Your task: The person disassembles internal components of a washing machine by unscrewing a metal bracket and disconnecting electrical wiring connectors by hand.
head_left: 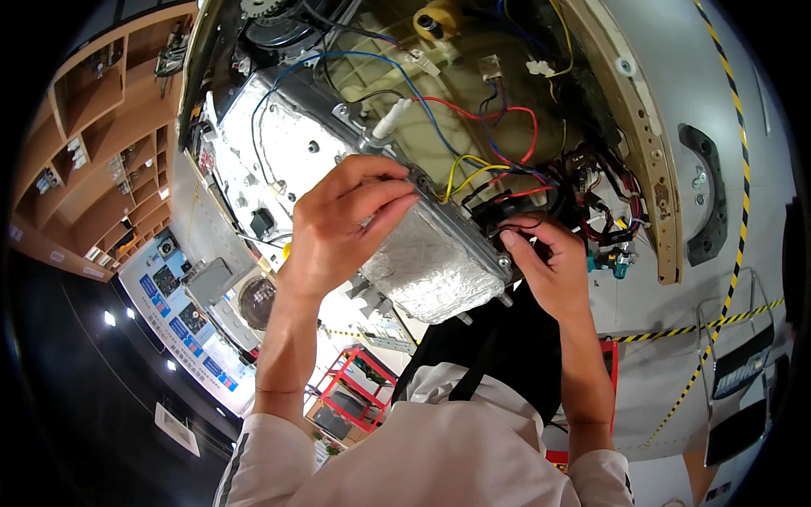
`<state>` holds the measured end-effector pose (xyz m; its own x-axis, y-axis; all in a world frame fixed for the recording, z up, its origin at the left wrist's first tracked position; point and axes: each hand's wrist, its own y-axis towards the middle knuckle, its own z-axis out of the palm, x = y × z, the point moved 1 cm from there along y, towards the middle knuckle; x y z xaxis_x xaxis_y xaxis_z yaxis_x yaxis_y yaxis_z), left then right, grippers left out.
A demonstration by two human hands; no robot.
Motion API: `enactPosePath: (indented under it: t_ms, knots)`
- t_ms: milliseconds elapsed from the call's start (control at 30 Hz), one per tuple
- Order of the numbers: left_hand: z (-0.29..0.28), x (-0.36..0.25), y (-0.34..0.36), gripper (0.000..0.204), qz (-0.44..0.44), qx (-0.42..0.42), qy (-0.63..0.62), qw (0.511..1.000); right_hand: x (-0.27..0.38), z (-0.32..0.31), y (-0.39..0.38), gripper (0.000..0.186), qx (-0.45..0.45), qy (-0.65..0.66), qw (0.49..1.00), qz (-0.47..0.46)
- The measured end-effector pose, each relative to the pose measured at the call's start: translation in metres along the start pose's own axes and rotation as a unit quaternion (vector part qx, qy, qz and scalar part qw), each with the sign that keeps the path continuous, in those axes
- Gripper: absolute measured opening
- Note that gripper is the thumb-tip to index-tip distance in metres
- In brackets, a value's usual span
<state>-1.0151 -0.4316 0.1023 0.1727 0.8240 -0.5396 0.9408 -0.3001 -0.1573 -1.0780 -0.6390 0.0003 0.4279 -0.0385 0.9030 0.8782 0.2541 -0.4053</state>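
Note:
My left hand (pixel 342 220) is closed, its fingertips pressed together at the dark edge of a foil-covered metal box (pixel 431 262). What those fingertips hold, if anything, is hidden. To the right, my right hand (pixel 553 266) pinches a black wire (pixel 509 225) beside the box's corner, near a bundle of dark cables. Yellow wires (pixel 460 173) and a red wire (pixel 536 135) run into that bundle. A white plug-like fitting (pixel 391 120) stands just beyond my left fingertips. From the foil surface, a blue wire (pixel 363 54) arches over the housing.
A beige metal frame rail (pixel 655 177) borders the opened machine on the right. Loose connectors hang at a wiring harness (pixel 604 198). Wooden shelves (pixel 97 97) stand at left, a red rack (pixel 359 380) below. Yellow-black tape (pixel 743 169) marks the floor.

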Motion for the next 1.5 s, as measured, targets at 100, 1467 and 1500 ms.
enactPosePath:
  t_ms: [100,1467,1500]
  knots:
    - [0.002,-0.001,-0.003,0.014,0.003,-0.019,-0.002,1.0,0.003,0.0,-0.001,0.015,0.013,0.008,1.0,0.014]
    - [0.011,-0.004,0.005,0.021,-0.03,0.019,0.011,0.999,-0.004,-0.007,0.011,0.011,0.069,0.017,0.997,0.013]
    - [0.011,-0.004,0.005,0.021,-0.03,0.02,0.01,0.999,-0.006,-0.006,0.01,0.011,0.059,0.03,0.998,0.008]
